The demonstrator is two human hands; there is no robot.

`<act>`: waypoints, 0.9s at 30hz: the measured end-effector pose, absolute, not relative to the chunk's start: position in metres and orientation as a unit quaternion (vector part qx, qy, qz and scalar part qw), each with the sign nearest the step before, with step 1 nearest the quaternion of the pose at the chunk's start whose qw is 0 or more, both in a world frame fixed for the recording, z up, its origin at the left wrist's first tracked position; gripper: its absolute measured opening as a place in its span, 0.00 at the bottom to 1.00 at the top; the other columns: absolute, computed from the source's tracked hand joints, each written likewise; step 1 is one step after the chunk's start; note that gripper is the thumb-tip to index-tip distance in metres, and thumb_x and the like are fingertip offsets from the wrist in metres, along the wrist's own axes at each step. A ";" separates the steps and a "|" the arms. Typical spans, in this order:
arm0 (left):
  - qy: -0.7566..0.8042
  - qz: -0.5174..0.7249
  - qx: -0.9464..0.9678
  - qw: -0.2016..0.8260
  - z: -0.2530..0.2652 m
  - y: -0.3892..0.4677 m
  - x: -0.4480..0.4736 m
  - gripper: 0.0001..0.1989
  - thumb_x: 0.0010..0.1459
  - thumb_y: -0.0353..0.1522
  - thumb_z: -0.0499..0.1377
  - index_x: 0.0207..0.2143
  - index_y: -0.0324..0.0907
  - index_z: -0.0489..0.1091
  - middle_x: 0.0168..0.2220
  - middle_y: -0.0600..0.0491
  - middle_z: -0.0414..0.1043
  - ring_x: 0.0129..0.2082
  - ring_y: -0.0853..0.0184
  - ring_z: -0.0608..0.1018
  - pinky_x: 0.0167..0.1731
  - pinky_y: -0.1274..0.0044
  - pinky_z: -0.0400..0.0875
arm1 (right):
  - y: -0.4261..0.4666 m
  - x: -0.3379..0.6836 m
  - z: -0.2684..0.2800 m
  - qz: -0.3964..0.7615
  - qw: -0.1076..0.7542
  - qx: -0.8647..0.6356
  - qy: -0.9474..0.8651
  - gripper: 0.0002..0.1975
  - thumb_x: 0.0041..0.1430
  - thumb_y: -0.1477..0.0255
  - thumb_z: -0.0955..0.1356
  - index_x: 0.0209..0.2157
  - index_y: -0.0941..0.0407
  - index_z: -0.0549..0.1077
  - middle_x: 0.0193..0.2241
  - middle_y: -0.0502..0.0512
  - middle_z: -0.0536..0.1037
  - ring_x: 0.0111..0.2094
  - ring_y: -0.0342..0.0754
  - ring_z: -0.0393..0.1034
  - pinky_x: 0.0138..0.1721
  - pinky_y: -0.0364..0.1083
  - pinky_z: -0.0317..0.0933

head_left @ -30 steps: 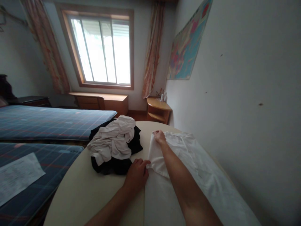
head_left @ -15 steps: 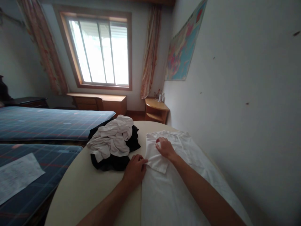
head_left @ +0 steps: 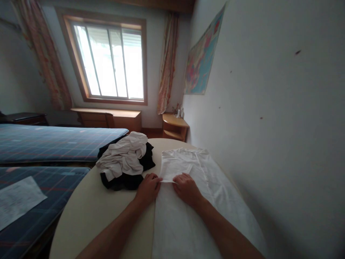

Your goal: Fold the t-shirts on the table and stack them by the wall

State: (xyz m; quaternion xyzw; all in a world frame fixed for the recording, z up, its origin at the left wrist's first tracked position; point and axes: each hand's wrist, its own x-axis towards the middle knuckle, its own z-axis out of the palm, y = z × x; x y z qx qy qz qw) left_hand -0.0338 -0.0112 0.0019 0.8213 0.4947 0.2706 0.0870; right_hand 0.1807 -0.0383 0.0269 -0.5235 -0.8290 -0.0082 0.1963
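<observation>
With my left hand [head_left: 148, 187] and right hand [head_left: 187, 189] pinching a raised edge of the white garment [head_left: 176, 225] flat on the table [head_left: 93, 201], I appear mid-fold, the next move calling for even tension.

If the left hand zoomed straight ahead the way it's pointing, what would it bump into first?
Most likely the white cloth: the left hand has its fingertips at the cloth's edge, and more of it lies ahead. Depth is hard to judge.
</observation>
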 end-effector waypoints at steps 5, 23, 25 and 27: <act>0.515 0.275 0.804 0.113 0.007 -0.013 -0.032 0.15 0.67 0.34 0.52 0.41 0.41 0.79 0.42 0.47 0.74 0.47 0.61 0.73 0.50 0.73 0.66 | -0.039 0.184 0.027 0.026 0.223 -0.544 -0.808 0.12 0.67 0.63 0.63 0.39 0.54 0.76 0.42 0.57 0.79 0.47 0.50 0.71 0.53 0.47 0.60; 0.624 0.195 0.754 0.063 0.019 -0.020 -0.010 0.12 0.63 0.33 0.56 0.47 0.41 0.74 0.45 0.47 0.78 0.46 0.60 0.77 0.44 0.73 0.65 | -0.033 0.194 0.013 0.073 0.131 -0.612 -0.777 0.30 0.66 0.52 0.59 0.64 0.50 0.63 0.68 0.57 0.57 0.69 0.56 0.47 0.67 0.61 0.38; 0.621 0.188 0.759 0.056 0.019 -0.022 -0.011 0.12 0.63 0.33 0.56 0.47 0.41 0.74 0.46 0.47 0.77 0.47 0.58 0.76 0.45 0.72 0.65 | -0.032 0.195 0.013 0.078 0.117 -0.615 -0.776 0.31 0.66 0.51 0.59 0.66 0.49 0.61 0.69 0.56 0.55 0.70 0.57 0.44 0.67 0.62 0.36; 0.620 0.180 0.762 0.058 0.019 -0.021 -0.012 0.12 0.63 0.32 0.56 0.47 0.41 0.74 0.47 0.47 0.77 0.48 0.58 0.76 0.45 0.71 0.65 | -0.030 0.193 0.012 0.082 0.105 -0.622 -0.771 0.32 0.66 0.50 0.59 0.67 0.47 0.58 0.70 0.55 0.52 0.71 0.60 0.38 0.67 0.64 0.34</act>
